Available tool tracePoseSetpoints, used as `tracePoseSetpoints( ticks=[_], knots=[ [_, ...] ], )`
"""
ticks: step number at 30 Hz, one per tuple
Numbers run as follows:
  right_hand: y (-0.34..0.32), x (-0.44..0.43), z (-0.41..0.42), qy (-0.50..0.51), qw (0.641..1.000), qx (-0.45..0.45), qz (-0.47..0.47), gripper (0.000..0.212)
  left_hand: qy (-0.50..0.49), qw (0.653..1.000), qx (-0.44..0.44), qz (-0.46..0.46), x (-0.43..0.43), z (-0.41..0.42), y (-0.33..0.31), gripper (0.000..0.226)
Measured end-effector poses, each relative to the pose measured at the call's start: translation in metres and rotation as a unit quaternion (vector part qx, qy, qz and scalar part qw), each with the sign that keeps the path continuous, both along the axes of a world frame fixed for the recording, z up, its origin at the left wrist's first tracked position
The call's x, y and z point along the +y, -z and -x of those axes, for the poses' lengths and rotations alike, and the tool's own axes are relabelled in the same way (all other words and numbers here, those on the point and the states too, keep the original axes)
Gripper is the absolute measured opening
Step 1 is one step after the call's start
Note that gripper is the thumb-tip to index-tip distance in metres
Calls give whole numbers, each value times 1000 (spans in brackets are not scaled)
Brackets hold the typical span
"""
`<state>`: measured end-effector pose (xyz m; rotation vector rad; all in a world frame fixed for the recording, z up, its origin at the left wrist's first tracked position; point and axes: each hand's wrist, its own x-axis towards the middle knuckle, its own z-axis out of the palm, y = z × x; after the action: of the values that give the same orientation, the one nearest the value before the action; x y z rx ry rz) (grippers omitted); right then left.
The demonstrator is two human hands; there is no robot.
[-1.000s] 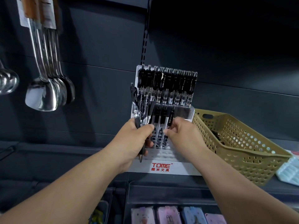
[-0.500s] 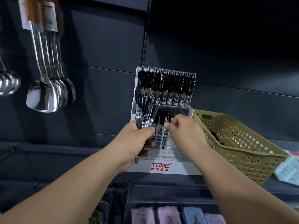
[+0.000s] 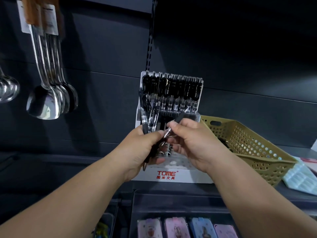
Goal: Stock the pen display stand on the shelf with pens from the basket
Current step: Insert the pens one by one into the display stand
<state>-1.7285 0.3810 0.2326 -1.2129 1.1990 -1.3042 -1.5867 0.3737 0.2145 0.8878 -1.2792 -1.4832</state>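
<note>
A white pen display stand (image 3: pixel 173 176) with red TOME lettering stands on the dark shelf; its back row is full of black pens (image 3: pixel 171 90). In front of it, my left hand (image 3: pixel 140 148) grips a bundle of black pens (image 3: pixel 149 121), tips pointing down. My right hand (image 3: pixel 193 141) pinches a single black pen (image 3: pixel 175 125), held slanted just above the stand's lower rows and beside the bundle. The tan perforated basket (image 3: pixel 253 148) sits to the right of the stand; its contents are mostly hidden.
Metal ladles and spoons (image 3: pixel 49 93) hang on the dark back panel at the left. A pale blue tray (image 3: pixel 301 177) lies right of the basket. Below the shelf edge, a bin holds pastel phone cases (image 3: pixel 187 227).
My right hand has drawn one pen out of the bundle and lifted it to a slant. My left hand has stayed in front of the stand with the bundle.
</note>
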Motion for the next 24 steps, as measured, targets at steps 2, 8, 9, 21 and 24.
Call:
tracePoseSetpoints(
  ticks=[2,8,9,21,24],
  knots=[
    [-2,-3,5,35,999,-7,20,7,-10,1000,12,-14,0,-2,1,22],
    [2,-5,11,106,992,-16,64,14,-15,998,50,-46,3,3,3,9],
    [3,-3,10,112,991,-13,67,13,-16,997,53,-46,3,3,3,11],
    [16,8,26,214,648,637,359,26,-8,999,43,-19,6,9,-9,20],
    [4,8,29,230,681,620,314,11,-32,998,39,-28,5,8,-10,21]
  ],
)
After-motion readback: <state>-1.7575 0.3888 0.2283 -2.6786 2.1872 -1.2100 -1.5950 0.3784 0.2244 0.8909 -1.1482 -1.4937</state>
